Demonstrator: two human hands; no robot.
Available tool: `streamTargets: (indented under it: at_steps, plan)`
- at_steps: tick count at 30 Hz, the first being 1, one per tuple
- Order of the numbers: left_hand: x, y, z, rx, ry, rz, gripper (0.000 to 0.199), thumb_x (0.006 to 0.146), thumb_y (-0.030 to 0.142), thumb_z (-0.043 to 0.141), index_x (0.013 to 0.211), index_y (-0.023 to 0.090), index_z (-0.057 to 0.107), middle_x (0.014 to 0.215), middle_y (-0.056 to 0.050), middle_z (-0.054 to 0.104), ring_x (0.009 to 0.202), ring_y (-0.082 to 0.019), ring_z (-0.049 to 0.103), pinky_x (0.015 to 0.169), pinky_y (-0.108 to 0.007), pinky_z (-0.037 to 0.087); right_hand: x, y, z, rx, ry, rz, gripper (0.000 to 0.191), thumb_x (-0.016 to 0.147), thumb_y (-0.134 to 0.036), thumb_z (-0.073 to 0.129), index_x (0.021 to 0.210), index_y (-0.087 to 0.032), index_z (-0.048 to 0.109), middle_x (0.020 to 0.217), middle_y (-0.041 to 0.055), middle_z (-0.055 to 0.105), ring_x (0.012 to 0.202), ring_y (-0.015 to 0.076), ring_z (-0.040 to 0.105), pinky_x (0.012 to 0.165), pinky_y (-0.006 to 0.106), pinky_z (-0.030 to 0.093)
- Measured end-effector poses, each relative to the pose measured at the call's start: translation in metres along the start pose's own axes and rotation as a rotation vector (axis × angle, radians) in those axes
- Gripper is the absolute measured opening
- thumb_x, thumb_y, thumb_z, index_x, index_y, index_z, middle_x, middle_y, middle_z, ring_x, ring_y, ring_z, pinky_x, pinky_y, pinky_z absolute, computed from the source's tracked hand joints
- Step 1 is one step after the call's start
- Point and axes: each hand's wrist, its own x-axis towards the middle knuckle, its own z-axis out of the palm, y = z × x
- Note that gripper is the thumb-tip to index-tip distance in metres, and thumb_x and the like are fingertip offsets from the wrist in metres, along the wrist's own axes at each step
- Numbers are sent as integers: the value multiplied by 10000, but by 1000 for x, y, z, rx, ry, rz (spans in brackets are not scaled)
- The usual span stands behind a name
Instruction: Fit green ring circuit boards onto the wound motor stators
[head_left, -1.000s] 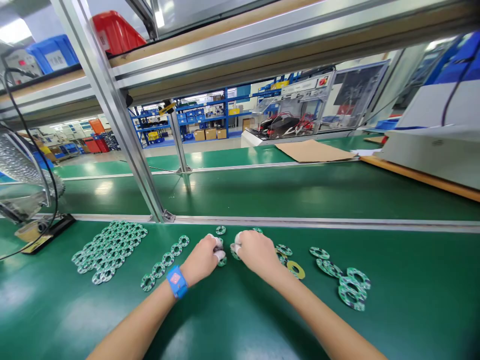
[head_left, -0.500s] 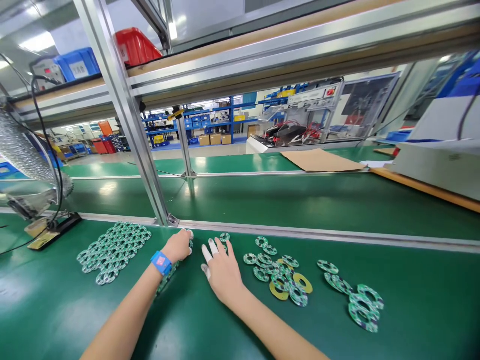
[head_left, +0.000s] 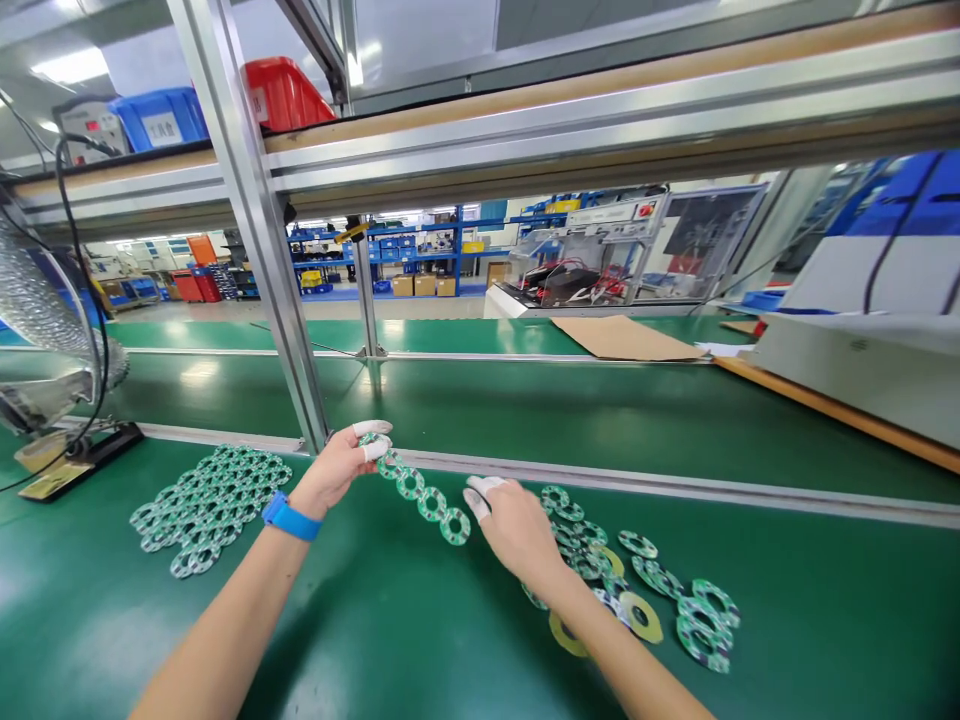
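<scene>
My left hand [head_left: 337, 472], with white finger cots and a blue wristband, pinches the upper end of a strip of ring-shaped circuit boards [head_left: 410, 484]. The strip slants down to the right, above the green work surface. My right hand [head_left: 517, 525] is just right of the strip's lower end, apart from it. Its cotted thumb and forefinger are slightly apart with nothing visible between them; the other fingers are hidden. Beside and partly beneath the right forearm lies a loose pile of ring boards [head_left: 592, 535], with yellow rings [head_left: 642, 617] among them.
Rows of ring boards [head_left: 214, 500] lie side by side at left. Another small group [head_left: 703, 625] lies at right. A metal post [head_left: 262, 240] stands behind my left hand, and a metal rail [head_left: 600, 488] borders the surface. A lamp-like stand [head_left: 82, 460] is far left.
My left hand has lifted the strip off the surface into clear view. My right hand has moved right to the pile's edge, its spread fingers drawing in. The camera view has shifted slightly.
</scene>
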Motion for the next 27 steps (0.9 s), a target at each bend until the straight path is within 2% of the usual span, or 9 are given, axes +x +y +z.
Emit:
streamTargets:
  at_steps: [3,6,8,11,13,16,19,23,27]
  plan:
    - [5,-8,5,15,84,45,488,651,354,714,1063,124,588,864,-65,622,683,-123,581,617,-245,469,1,-4,-11,171,-77,-88,463,929,-364,267,839,-178,681,777,32,692,723,179,623,654,259,457]
    - [5,-12,11,73,130,107,462,701,342,661,1105,137,570,961,-84,608,857,-187,578,755,-327,469,3,-6,-14,260,-65,-133,372,893,-350,359,844,-182,687,801,11,701,741,172,627,650,233,453]
    - [1,-11,16,200,143,204,436,716,297,647,1130,183,571,1105,-81,570,1055,-227,497,922,-386,384,2,-6,-15,274,-32,-125,328,870,-306,394,875,-177,696,841,28,707,776,186,626,675,245,451]
    - [-9,-13,26,724,29,473,341,782,240,581,1120,287,590,1196,-41,535,1194,-245,361,1033,-435,213,-1,-8,-17,240,6,-96,295,846,-268,423,871,-201,709,835,32,709,778,187,622,688,256,438]
    - [-15,-18,33,1084,-105,603,262,833,208,504,1044,303,626,1084,-40,586,1137,-249,396,988,-447,240,-5,-11,-18,183,23,-72,273,833,-265,443,850,-227,713,834,24,705,787,184,615,692,255,423]
    - [-18,-27,43,1317,-208,579,251,838,132,426,876,230,654,861,-56,598,930,-233,480,836,-380,355,-9,-18,-12,78,38,-17,253,813,-249,460,826,-234,712,859,39,694,825,191,605,697,260,409]
    - [-20,-34,53,1391,-204,463,261,806,75,385,811,175,626,830,-70,577,834,-213,504,764,-329,397,-9,-21,-3,-6,28,43,250,785,-191,463,805,-190,712,866,88,688,842,213,605,690,275,412]
    - [-23,-44,61,1356,-161,412,266,839,140,352,888,172,612,893,-84,586,881,-221,537,809,-338,424,-3,-17,-2,-43,14,69,290,822,-190,424,854,-139,707,880,142,683,880,247,603,696,305,427]
    - [-17,-66,47,1174,-169,515,257,832,216,370,911,212,615,936,-73,617,928,-236,563,847,-364,447,-2,-16,-18,-22,-18,-48,307,850,-409,467,1036,-266,664,1008,39,686,989,201,578,752,262,428]
